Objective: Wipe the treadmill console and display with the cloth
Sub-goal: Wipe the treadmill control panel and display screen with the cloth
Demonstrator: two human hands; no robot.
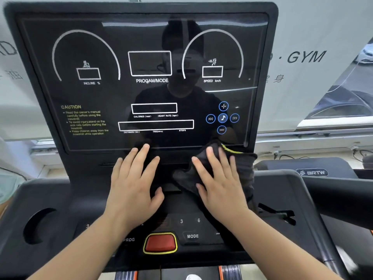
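The black treadmill console (60,199) fills the view, its dark glass display (141,93) tilted up above the ledge. The left hand (133,186) lies flat on that ledge, fingers straight and spread, holding nothing. The right hand (220,186), fingers straight too, presses the dark cloth (242,164) against the console just below the display's lower right corner. Nearer sits the red button (160,242), beside the MODE key (192,236).

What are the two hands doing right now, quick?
Left hand: open, fingers straight, resting flat on the console, holding nothing.
Right hand: open, pressing the cloth flat against the console.
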